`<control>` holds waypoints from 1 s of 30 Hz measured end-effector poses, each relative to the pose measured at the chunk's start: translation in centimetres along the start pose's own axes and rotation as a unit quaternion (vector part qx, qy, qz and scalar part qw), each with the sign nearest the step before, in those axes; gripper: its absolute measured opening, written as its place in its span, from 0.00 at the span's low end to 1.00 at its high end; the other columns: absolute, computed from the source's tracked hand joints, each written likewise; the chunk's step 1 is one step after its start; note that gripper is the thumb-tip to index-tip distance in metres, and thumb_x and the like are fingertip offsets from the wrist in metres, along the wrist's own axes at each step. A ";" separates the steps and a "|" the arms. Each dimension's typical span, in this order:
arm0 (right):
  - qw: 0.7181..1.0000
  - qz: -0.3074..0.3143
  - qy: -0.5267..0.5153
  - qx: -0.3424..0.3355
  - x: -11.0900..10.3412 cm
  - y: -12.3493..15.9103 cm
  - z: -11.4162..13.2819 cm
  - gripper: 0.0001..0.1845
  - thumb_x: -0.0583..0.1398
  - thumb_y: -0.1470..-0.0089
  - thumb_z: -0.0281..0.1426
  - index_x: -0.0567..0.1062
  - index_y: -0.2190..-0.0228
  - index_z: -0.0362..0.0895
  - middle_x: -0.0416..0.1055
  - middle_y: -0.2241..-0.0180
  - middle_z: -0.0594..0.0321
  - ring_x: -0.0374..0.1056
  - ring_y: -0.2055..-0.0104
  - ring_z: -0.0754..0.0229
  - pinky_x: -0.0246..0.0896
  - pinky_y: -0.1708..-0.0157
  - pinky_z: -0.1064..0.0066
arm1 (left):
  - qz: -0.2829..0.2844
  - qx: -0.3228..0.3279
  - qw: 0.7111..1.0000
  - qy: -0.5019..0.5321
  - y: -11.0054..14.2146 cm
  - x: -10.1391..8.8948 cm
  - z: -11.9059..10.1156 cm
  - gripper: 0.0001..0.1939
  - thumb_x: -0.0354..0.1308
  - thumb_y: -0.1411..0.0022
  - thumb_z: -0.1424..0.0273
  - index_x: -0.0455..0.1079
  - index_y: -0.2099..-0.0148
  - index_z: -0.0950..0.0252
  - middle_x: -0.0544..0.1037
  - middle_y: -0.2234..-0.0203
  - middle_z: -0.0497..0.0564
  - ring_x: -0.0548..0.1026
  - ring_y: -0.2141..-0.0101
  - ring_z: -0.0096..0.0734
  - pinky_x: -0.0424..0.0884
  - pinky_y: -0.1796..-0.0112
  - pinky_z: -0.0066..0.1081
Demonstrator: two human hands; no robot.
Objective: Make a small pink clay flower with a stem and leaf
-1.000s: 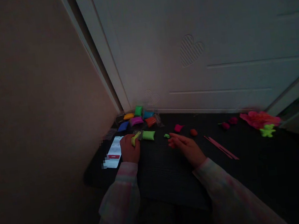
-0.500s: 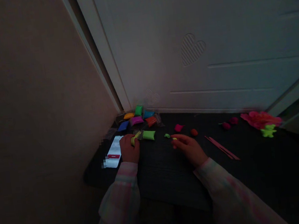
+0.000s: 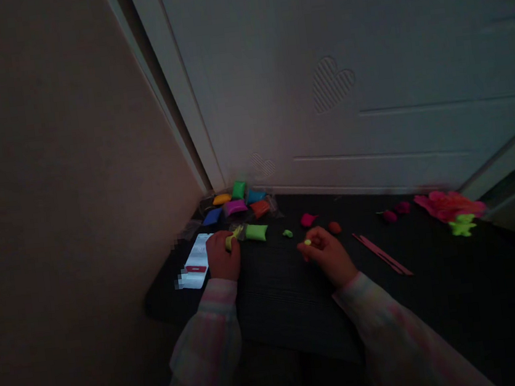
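Observation:
My left hand is closed around a yellow clay packet, beside the lit phone. A light green clay packet lies just right of that hand. Between its thumb and fingers, my right hand pinches a small yellow lump of clay above the dark table. Near those fingertips, a small light green clay piece, a pink clay piece and an orange-red clay ball rest on the table.
Several coloured clay packets are heaped at the back left by the white door. Pink flat sticks lie right of my right hand. Farther right are dark pink balls, a pink flower-like piece and a yellow-green figure.
My right hand's fingers have shifted slightly, drawing back from the light green piece and curling more around the yellow lump. My left hand stays in place.

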State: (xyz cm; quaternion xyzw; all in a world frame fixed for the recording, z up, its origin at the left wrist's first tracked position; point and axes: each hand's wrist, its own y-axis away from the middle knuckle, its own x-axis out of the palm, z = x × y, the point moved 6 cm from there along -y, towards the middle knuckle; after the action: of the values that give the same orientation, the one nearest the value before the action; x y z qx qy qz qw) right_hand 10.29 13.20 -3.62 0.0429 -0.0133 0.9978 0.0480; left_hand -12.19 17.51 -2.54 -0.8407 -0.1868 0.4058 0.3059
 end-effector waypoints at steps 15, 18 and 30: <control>0.973 -0.106 0.174 -0.104 -7.5 -1.1 1.1 0.13 0.59 0.57 0.39 0.70 0.68 0.47 0.70 0.68 0.61 0.67 0.66 0.59 0.61 0.63 0.61 | 0.005 -0.008 1.000 0.008 -0.1 -0.1 -0.1 0.06 0.47 0.48 0.71 0.65 0.68 0.65 0.70 0.71 0.54 0.67 0.64 0.37 0.63 0.60 0.38; 0.952 -0.061 0.271 -0.125 -7.1 -0.6 0.8 0.09 0.60 0.59 0.35 0.73 0.72 0.47 0.69 0.69 0.60 0.65 0.63 0.56 0.58 0.60 0.57 | 0.007 -0.009 1.000 0.012 -0.2 0.0 -0.1 0.06 0.48 0.48 0.71 0.65 0.69 0.65 0.70 0.71 0.54 0.67 0.64 0.37 0.62 0.60 0.38; 0.868 0.017 0.449 -0.212 -5.3 0.3 0.2 0.07 0.60 0.58 0.36 0.75 0.74 0.47 0.67 0.71 0.57 0.61 0.66 0.53 0.58 0.65 0.57 | 0.037 -0.068 0.994 0.083 -0.3 0.2 0.2 0.05 0.49 0.50 0.71 0.65 0.70 0.65 0.69 0.69 0.54 0.65 0.61 0.39 0.59 0.56 0.42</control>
State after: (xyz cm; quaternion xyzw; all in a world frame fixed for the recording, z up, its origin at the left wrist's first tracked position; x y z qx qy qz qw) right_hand 15.53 12.35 -3.93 -0.4208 -0.2023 0.8834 0.0401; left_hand -12.25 17.95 -2.51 -0.8968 -0.1564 0.3318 0.2475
